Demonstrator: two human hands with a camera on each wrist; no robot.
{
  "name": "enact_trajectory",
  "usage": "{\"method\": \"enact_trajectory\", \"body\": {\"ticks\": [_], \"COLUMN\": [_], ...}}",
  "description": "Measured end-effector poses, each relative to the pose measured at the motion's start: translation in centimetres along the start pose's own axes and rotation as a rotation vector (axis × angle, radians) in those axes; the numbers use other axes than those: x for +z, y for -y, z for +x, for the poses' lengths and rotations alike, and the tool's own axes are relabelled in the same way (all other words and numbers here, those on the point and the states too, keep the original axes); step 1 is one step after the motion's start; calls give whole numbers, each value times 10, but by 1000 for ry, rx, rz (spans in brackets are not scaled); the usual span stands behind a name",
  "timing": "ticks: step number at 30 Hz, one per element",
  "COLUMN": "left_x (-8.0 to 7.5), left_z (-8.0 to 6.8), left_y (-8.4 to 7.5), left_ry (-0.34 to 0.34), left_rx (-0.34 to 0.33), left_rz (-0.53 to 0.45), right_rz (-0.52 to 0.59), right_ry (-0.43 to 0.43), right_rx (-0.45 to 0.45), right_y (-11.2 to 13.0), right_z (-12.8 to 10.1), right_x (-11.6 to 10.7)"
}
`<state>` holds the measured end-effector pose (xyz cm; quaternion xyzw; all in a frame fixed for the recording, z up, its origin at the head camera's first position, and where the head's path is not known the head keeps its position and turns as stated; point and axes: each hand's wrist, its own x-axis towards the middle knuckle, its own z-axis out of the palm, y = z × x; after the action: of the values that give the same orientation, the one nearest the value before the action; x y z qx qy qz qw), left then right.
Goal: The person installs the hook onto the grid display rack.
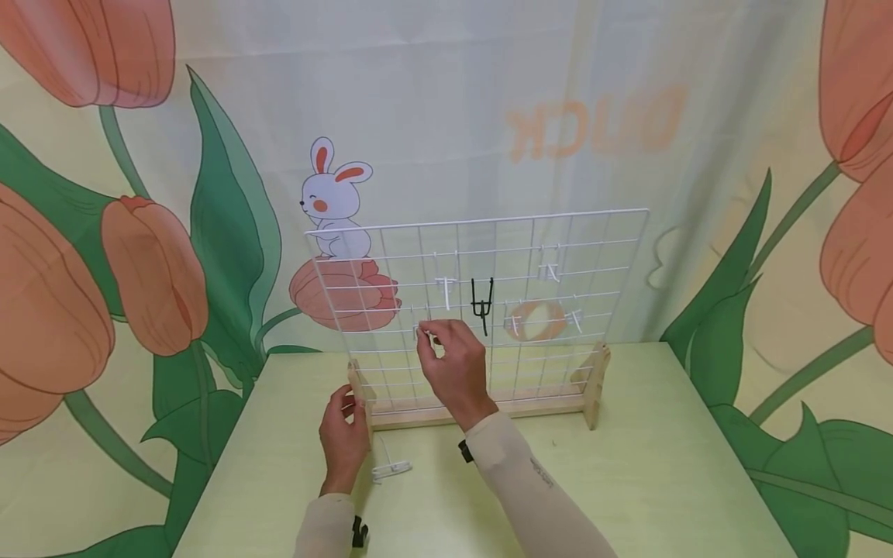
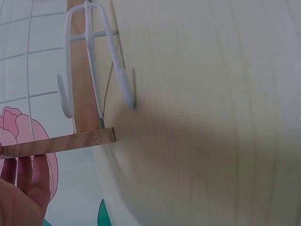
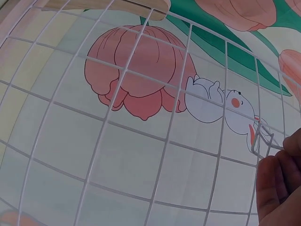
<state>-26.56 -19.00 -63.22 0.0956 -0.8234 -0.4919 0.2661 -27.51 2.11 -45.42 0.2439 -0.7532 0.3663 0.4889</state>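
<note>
My right hand [image 1: 456, 368] is in front of the left part of a white wire grid [image 1: 477, 223]. Its thumb and fingers pinch a small white wire hook [image 3: 265, 136] that sits against the grid wires, partly hidden by the fingers. Lower and to the left, my left hand [image 1: 343, 438] grips the left wooden upright [image 2: 70, 142] of the grid's stand, with several fingers against one side of it. Close by this hand on the tabletop lies another white hook [image 1: 392, 470], showing its prongs in the left wrist view.
A black hook [image 1: 481, 302] hangs near the grid's middle. Several white hooks hang around it, including one upper left [image 1: 445, 287] and one upper right [image 1: 551, 271]. The right wooden upright [image 1: 595, 387] stands on the pale table [image 1: 656, 480]. Behind is a printed curtain [image 1: 432, 116].
</note>
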Motion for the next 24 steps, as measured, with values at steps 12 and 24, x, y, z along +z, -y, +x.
{"method": "enact_trajectory", "body": {"ticks": [12, 24], "left_x": [0, 1], "left_z": [-1, 0], "left_y": [-1, 0], "left_ry": [15, -6], "left_rx": [-18, 14], "left_rz": [1, 1], "right_rz": [-65, -90], "right_ry": [-36, 23], "right_rx": [-99, -73], "right_y": [-2, -5], "right_z": [7, 1], "right_x": [6, 14]}}
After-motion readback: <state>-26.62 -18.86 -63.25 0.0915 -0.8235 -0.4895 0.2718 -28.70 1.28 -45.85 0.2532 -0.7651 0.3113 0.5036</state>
